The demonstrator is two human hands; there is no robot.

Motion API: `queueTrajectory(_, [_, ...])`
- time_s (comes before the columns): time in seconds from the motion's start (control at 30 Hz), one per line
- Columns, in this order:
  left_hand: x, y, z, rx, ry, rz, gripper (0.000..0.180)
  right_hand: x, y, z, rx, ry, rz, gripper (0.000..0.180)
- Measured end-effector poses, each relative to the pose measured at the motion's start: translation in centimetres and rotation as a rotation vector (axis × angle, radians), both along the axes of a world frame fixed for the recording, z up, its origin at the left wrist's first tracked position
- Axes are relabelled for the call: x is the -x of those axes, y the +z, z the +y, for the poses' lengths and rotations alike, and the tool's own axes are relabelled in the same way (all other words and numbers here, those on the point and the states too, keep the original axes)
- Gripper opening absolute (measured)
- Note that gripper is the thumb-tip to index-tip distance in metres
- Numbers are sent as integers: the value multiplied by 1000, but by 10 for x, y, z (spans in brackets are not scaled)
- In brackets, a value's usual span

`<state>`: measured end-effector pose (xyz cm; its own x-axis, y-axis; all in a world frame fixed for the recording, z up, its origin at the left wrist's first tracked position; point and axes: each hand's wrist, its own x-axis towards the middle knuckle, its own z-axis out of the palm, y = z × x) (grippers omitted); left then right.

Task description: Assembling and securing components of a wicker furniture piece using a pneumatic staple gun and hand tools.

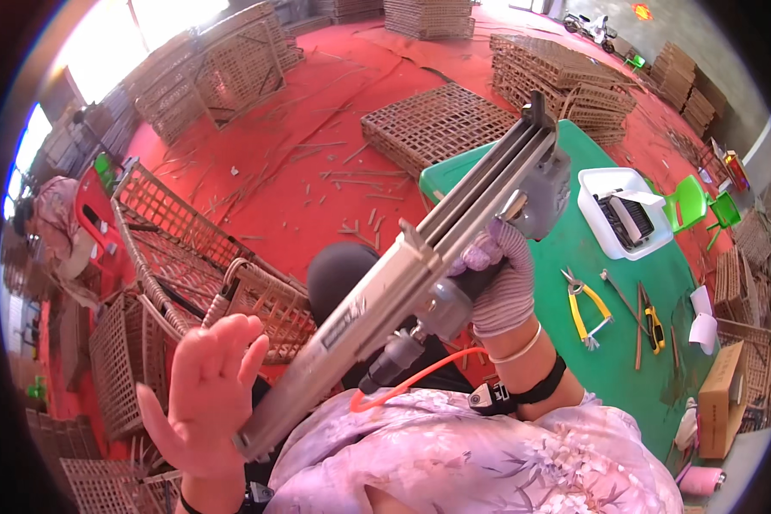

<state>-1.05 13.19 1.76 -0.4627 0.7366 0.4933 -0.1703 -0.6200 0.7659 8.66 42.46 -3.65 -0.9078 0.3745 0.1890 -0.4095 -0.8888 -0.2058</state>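
My right hand (507,287), in a striped glove, is closed round the handle of a pneumatic staple gun (364,308). The tool lies slantwise across my lap, its long metal magazine pointing down toward the lower left. From its handle end runs an orange air hose (415,373). My left hand (204,398) is bare and open, palm up with fingers stretched, beside the magazine's lower end; it grips nothing that I can see. Left of my knee stand a woven wicker frame (180,248) and a smaller woven piece (270,300).
On the green table (531,377) at right are yellow-handled cutters (584,313), yellow-black pliers (653,324) and a white bin (604,193) of dark strips. Woven panels (437,124) lie on the red floor covering (317,154). A cardboard box (721,398) stands at the right edge.
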Motion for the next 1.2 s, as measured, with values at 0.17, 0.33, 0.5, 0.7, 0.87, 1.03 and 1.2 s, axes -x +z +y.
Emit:
queueTrajectory(0.17, [-15,-3,-4,49,345,132,77,2,4,-7,-69,-41,-75,18])
queueTrajectory(0.33, [-10,-4,23,12,354,126,72,6,0,-41,-167,131,-3,18])
queueTrajectory(0.5, [16,20,64,219,497,-237,72,11,12,-58,-184,54,-184,19])
queueTrajectory(0.7, [9,-6,50,156,471,-34,73,9,9,-35,-86,135,-141,13])
queueTrajectory(0.87, [9,-20,0,283,539,168,74,17,7,38,-375,-176,-605,15])
queueTrajectory(1.03, [-4,-18,-43,516,531,329,47,-18,-48,155,-574,-338,-842,18])
queueTrajectory(1.2, [4,-19,-71,560,755,796,33,-63,-91,225,-317,-284,-1038,21])
